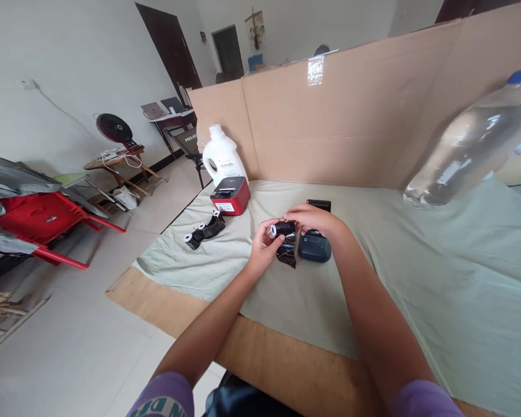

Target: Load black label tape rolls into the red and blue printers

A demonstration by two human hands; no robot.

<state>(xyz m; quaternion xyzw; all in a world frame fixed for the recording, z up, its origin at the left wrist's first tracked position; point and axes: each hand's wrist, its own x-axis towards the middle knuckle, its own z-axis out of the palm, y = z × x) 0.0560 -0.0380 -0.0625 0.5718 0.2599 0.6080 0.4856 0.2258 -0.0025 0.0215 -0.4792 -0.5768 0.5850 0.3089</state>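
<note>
My left hand (265, 242) is closed around a small paper roll (283, 229) in shiny black wrapping, its white end facing left. Crumpled black plastic wrap (287, 256) hangs below the roll. My right hand (309, 220) reaches over from the right, its fingertips pinched at the roll's upper edge; the palm hides exactly what they grip. Just below that hand sits a dark blue rounded device (315, 247) on the cloth. Behind the same hand a black box-shaped thing (319, 205) is partly covered. Off to the left lie several more black-wrapped rolls (204, 231), joined in a strip.
A red and black label printer (231, 197) stands at the back left, in front of a white detergent jug (224, 155). Cardboard (330, 127) walls the far side. A large clear bottle (464, 145) leans at the right. Wrinkled green cloth (417, 278) covers the wooden table (260, 347).
</note>
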